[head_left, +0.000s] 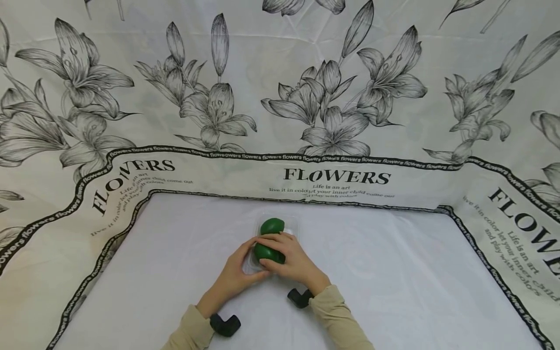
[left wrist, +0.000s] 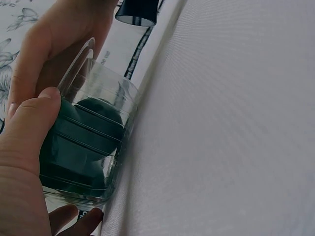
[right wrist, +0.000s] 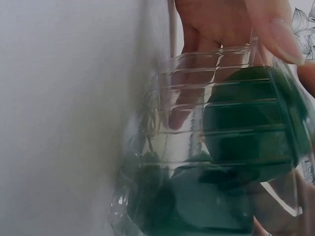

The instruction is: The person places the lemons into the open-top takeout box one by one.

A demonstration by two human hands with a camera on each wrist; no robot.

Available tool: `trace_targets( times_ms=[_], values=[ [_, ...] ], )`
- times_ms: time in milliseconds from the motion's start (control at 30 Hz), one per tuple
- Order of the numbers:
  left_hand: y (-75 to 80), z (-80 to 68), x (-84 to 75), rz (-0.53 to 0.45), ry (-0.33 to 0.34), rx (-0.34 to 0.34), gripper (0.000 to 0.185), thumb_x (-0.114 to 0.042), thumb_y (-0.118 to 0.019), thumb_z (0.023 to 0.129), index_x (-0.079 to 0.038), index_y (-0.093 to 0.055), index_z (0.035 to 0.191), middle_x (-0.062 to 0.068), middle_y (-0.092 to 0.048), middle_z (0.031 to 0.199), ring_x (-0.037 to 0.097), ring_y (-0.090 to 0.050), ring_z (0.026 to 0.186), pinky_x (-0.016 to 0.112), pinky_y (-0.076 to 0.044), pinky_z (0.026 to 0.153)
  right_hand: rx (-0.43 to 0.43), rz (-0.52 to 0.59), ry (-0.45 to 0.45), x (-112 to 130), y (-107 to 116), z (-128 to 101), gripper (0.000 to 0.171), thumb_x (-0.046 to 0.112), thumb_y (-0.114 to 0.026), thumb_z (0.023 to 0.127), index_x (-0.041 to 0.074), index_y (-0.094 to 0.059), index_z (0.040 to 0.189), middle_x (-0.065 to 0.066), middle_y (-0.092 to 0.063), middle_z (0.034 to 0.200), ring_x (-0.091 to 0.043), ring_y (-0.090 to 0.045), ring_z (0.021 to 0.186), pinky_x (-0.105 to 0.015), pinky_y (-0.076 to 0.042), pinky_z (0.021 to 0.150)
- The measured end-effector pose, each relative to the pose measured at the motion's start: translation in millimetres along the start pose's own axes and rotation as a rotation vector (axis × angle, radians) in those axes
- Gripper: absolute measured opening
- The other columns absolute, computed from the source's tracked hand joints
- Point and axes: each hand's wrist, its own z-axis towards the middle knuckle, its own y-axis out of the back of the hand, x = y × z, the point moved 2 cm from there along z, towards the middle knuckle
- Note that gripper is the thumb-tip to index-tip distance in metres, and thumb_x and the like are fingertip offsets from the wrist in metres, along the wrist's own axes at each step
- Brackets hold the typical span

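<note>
A clear plastic container [head_left: 294, 224] lies on the white table with two smooth, rounded green objects in it. The far green object [head_left: 272, 225] shows beyond the hands; the near green object [head_left: 265, 253] is partly covered by fingers. My left hand [head_left: 234, 274] holds the container's left and near side, its thumb [left wrist: 37, 118] along the wall and fingertips under it in the left wrist view. My right hand [head_left: 295, 257] curls over the near green object, fingers across its far side and thumb on its near side. Ribbed container walls [right wrist: 187, 105] show in the right wrist view.
A white cloth [head_left: 385, 272] covers the table. Around it stands a flower-printed fabric [head_left: 332, 107] with a black lettered border. Dark curved pieces [head_left: 225, 325] sit by both wrists, below the tan sleeves [head_left: 192, 328].
</note>
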Motion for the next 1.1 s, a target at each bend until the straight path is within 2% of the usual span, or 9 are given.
trace_targets(
  times_ms=[200,367,467,533,700,767,900,1100],
  values=[
    [0.3,0.6,-5.2,0.000,-0.011,0.014,0.087,-0.027,-0.085,0.081,-0.010,-0.037,0.152,0.007,-0.047,0.149,0.026,-0.051,0.130,0.052,-0.045,0.103,-0.095,0.040,0.077,-3.5,-2.4,-0.4,0.037,0.019,-0.075,0.088,0.011,-0.068,0.123,-0.011,-0.062,0.128,-0.026,-0.055,0.121,-0.052,-0.045,0.099],
    [0.8,0.7,-6.5,-0.008,0.002,0.003,0.087,-0.021,-0.087,0.078,-0.009,-0.039,0.151,0.010,-0.047,0.149,0.030,-0.047,0.134,0.056,-0.042,0.105,-0.127,0.043,0.148,-3.3,-2.6,-0.3,0.028,0.012,-0.071,0.090,0.008,-0.071,0.118,-0.013,-0.064,0.124,-0.028,-0.057,0.118,-0.049,-0.044,0.100],
    [1.3,0.5,-10.6,-0.009,0.011,-0.003,0.089,-0.016,-0.087,0.077,-0.005,-0.039,0.150,0.015,-0.047,0.148,0.033,-0.046,0.135,0.059,-0.040,0.105,-0.118,0.026,0.155,-2.5,-2.2,0.0,0.029,0.009,-0.067,0.091,0.007,-0.071,0.120,-0.015,-0.064,0.124,-0.029,-0.057,0.119,-0.051,-0.043,0.101],
    [4.5,1.2,-22.5,-0.006,0.013,-0.002,0.087,-0.012,-0.087,0.077,0.000,-0.039,0.149,0.019,-0.047,0.147,0.035,-0.048,0.132,0.059,-0.041,0.104,-0.102,0.020,0.117,-2.1,-2.0,0.2,0.029,0.012,-0.068,0.091,0.007,-0.070,0.120,-0.013,-0.064,0.125,-0.028,-0.056,0.120,-0.052,-0.041,0.103],
    [5.4,1.2,-18.8,-0.003,0.030,0.011,0.085,-0.022,-0.085,0.080,-0.002,-0.040,0.149,0.014,-0.048,0.148,0.031,-0.048,0.133,0.057,-0.041,0.105,-0.072,-0.018,0.054,-0.8,-3.1,0.7,0.030,0.019,-0.077,0.086,0.008,-0.073,0.114,-0.011,-0.066,0.121,-0.026,-0.057,0.118,-0.060,-0.034,0.107],
    [2.6,0.2,-6.8,-0.002,0.033,0.013,0.086,-0.027,-0.085,0.081,-0.005,-0.039,0.150,0.010,-0.047,0.149,0.030,-0.046,0.135,0.057,-0.041,0.105,-0.072,-0.058,0.084,-0.1,-4.5,0.9,0.029,0.018,-0.079,0.084,0.008,-0.075,0.111,-0.012,-0.067,0.119,-0.029,-0.059,0.116,-0.064,-0.034,0.106],
    [3.2,-0.1,-6.1,-0.002,0.033,0.015,0.086,-0.028,-0.084,0.081,-0.003,-0.039,0.150,0.012,-0.047,0.149,0.031,-0.046,0.135,0.057,-0.041,0.106,-0.083,-0.126,0.135,0.8,-6.8,1.5,0.024,0.012,-0.077,0.085,0.008,-0.077,0.108,-0.014,-0.068,0.117,-0.032,-0.061,0.113,-0.067,-0.034,0.104],
    [3.6,-0.3,-6.1,-0.001,0.049,0.011,0.088,-0.031,-0.085,0.080,-0.005,-0.039,0.151,0.010,-0.045,0.150,0.030,-0.043,0.137,0.057,-0.038,0.108,-0.075,-0.134,0.144,1.9,-5.4,3.1,0.020,0.008,-0.073,0.087,0.007,-0.077,0.107,-0.014,-0.068,0.117,-0.034,-0.061,0.113,-0.068,-0.034,0.103]
  ],
)
